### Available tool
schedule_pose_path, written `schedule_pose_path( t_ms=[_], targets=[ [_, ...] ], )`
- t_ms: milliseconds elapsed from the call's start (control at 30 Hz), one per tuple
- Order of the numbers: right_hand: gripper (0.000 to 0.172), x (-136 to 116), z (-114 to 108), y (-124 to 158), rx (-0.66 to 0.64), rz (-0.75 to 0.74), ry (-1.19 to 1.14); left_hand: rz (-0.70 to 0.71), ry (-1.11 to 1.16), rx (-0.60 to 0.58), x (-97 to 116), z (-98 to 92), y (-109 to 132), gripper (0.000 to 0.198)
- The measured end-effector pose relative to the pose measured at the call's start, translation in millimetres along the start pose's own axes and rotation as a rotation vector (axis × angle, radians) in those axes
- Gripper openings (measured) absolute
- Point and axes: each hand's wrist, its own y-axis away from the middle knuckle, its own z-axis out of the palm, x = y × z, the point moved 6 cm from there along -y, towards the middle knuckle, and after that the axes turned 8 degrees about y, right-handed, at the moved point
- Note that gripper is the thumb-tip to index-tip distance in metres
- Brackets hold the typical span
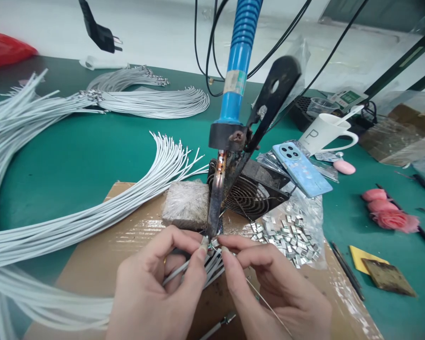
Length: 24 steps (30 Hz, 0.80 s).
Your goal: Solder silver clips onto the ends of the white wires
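My left hand (163, 278) is closed, thumb and forefinger pinching the end of a white cable (177, 273) just under the soldering iron's tip. More white cable ends lie under and between my hands. My right hand (269, 278) is closed around a thin solder wire (269, 306), its fingertips beside a small metal connector shell (215, 243). The blue-handled soldering iron (235, 71) is fixed in a black metal stand (274, 89), pointing down; its dark tip meets the work between my fingertips. What exactly lies between the fingertips is partly hidden.
Loose metal shells (290, 238) lie on a plastic bag at right, near a black fan (250, 193) and wrapped block (186, 203). Cardboard (92, 255) covers the green table (102, 151). Around are white cable bundles (92, 217), a phone (301, 170), mug (322, 134) and hanging plug (101, 35).
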Motion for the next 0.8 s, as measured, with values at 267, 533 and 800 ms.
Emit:
schedule_pose_path(
  t_ms=[267,533,800],
  targets=[
    [0.019,-0.4,1.0,1.3,0.002,-0.016,-0.004,0.017,-0.020,0.017,0.8,0.9,-1.2,0.014],
    [0.018,1.4,0.7,0.8,0.009,0.004,-0.022,0.002,-0.014,0.029,1.2,-1.1,4.6,0.013],
    [0.020,0.5,1.3,1.5,0.024,-0.013,-0.044,0.007,-0.037,0.046,3.4,3.5,1.6,0.014]
  ],
)
